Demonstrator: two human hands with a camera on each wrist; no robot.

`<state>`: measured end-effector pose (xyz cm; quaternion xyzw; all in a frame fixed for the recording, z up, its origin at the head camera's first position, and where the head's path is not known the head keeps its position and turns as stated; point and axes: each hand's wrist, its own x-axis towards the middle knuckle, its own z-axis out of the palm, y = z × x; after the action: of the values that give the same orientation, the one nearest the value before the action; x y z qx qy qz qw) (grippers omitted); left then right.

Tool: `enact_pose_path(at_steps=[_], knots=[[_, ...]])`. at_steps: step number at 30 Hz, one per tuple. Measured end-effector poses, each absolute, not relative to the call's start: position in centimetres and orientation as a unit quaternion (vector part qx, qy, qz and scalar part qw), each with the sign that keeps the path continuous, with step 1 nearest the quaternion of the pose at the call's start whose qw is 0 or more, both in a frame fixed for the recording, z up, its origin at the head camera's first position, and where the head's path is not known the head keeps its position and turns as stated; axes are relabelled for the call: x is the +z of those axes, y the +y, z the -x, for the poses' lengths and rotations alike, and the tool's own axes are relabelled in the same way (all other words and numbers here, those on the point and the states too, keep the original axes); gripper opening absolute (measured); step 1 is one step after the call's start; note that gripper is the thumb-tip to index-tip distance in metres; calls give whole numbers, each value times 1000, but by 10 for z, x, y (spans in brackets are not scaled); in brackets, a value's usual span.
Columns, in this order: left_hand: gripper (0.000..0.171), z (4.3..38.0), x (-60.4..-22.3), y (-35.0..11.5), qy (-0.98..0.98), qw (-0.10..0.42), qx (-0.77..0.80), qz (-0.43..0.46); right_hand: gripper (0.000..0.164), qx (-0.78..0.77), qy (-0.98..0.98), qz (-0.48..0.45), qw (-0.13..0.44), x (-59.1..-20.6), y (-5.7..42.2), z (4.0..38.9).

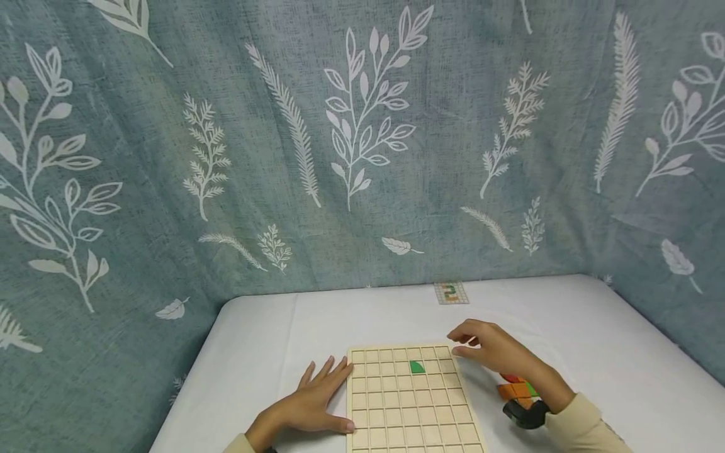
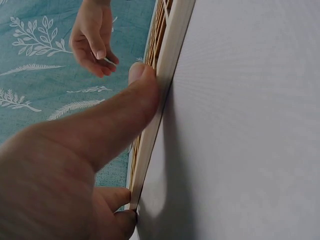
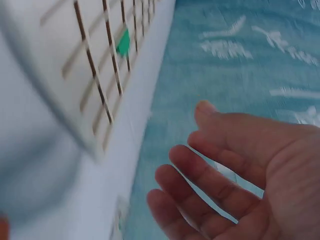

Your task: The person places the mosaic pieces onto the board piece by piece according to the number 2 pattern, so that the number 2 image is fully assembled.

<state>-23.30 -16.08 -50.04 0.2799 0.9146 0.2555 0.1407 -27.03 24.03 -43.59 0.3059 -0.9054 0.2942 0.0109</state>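
Note:
A pale wooden grid board (image 1: pixel 392 399) lies on the white table, its cells marked off by raised strips. One green quarter-round tile (image 1: pixel 416 367) sits in a cell near its far side. My left hand (image 1: pixel 311 399) rests at the board's left edge with fingers spread; in the left wrist view the thumb (image 2: pixel 120 112) presses against the rim. My right hand (image 1: pixel 489 346) hovers by the far right corner of the board, fingers loosely bent and holding nothing. In the right wrist view its fingers (image 3: pixel 215 195) are apart from the thumb, with only air between them.
Several red, orange and green tiles (image 1: pixel 514 391) lie to the right of the board, partly hidden under the right forearm. A small pattern card (image 1: pixel 451 293) with a gridded design lies at the table's far edge. A leaf-printed curtain (image 1: pixel 362 157) hangs behind.

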Motion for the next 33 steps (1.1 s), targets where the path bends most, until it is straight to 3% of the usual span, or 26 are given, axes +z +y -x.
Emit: enact_pose_path(at_steps=[5, 14, 33], knots=[[111, 232, -500, -163, 914, 141, 255, -281, 31, 291, -919, -266, 25, -429, 273, 271], [111, 226, -504, -168, 910, 140, 267, -284, 35, 304, -934, -187, -5, -446, 312, 276], [111, 234, -501, -159, 913, 135, 259, -284, 21, 237, -955, -180, 15, -475, 349, 289]])
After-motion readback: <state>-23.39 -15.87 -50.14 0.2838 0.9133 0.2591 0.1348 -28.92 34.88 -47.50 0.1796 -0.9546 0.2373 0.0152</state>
